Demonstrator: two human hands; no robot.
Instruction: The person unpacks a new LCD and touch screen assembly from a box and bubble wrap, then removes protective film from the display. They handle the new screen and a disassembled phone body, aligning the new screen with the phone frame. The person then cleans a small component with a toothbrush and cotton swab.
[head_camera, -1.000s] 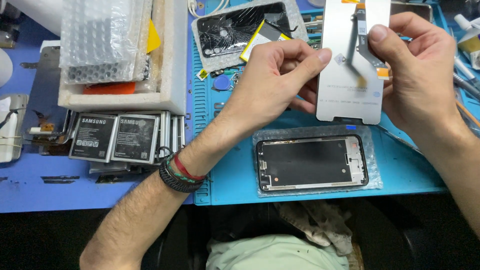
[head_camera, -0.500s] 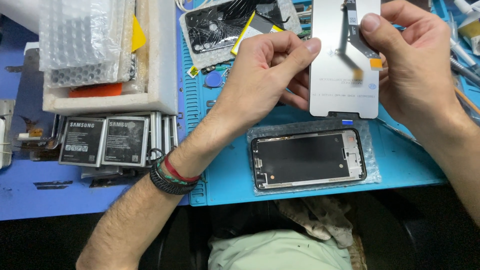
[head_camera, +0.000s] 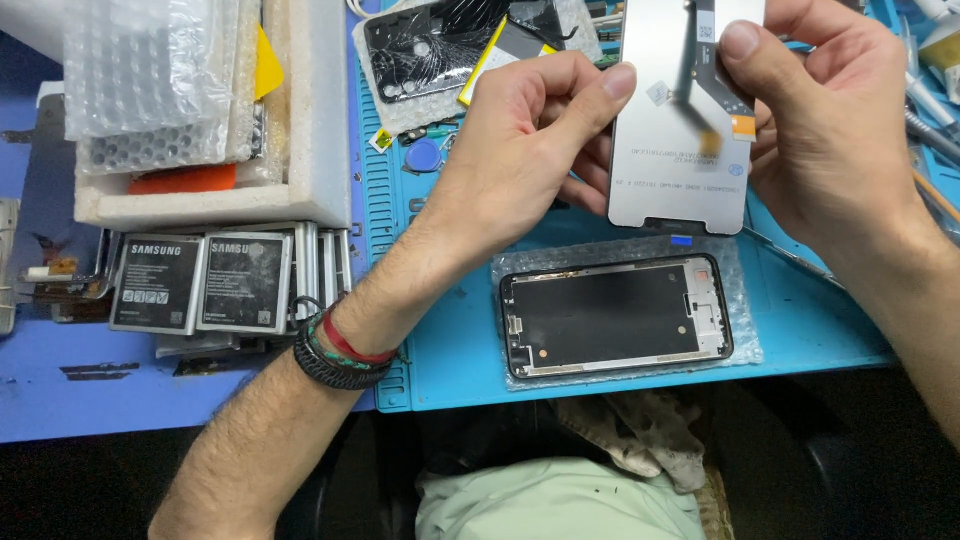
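Note:
Both hands hold a grey phone screen panel (head_camera: 672, 150) upright above the blue work mat (head_camera: 460, 340), its back side toward me with a dark flex strip down it. My left hand (head_camera: 520, 140) grips its left edge with the fingertips. The thumb of my right hand (head_camera: 830, 130) presses the top of the flex strip, fingers behind the panel. Below the panel an empty black phone frame (head_camera: 615, 318) lies flat on a bubble-wrap sheet on the mat.
A cracked black phone back (head_camera: 430, 45) lies on bubble wrap at the top of the mat. Two flat grey batteries (head_camera: 200, 283) sit on the blue table at left, below a white foam box (head_camera: 310, 120) stuffed with bubble wrap. Tools lie at the right edge (head_camera: 930, 130).
The view has drifted, so everything sits slightly lower and left in frame. Both hands keep the same grip on the screen panel, which stays upright above the frame.

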